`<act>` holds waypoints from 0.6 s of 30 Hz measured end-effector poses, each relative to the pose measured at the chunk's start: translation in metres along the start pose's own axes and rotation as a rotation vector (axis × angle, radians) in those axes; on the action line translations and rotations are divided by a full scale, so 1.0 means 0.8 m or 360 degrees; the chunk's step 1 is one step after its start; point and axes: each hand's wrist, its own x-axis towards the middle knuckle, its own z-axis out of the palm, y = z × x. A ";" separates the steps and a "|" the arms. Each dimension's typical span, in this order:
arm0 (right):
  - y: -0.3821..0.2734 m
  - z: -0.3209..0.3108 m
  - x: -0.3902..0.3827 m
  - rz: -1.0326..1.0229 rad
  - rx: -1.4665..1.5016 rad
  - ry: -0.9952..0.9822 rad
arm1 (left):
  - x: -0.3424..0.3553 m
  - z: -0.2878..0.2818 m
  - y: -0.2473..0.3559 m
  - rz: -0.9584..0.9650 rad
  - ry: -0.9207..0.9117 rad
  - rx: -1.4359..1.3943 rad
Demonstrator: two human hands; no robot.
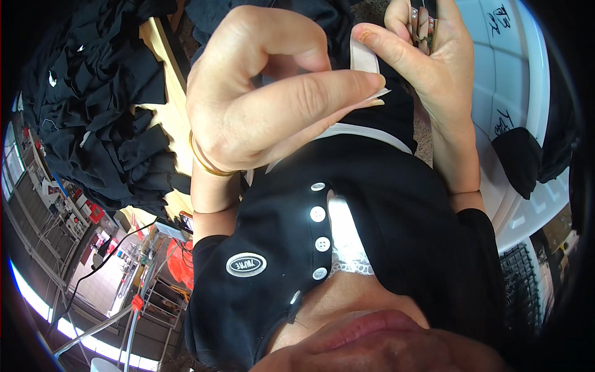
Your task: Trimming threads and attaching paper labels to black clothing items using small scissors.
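Note:
My left hand fills the upper middle of the view, a gold bangle on its wrist. Thumb and forefinger pinch the thin end of a white strip. My right hand is at the top right, and its thumb presses the same strip from the other side. A small metal tool sits between its curled fingers, but I cannot make out what kind. Beneath both hands lies a black garment with a white edge.
A heap of black fabric pieces lies on a wooden table at the left. A white plastic tub stands at the right, with black cloth hanging over its rim. I wear a black top with white buttons.

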 end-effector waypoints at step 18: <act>0.013 0.000 0.023 0.0648 0.1202 -0.0029 | -0.013 0.016 0.005 -0.0490 0.0004 -0.0177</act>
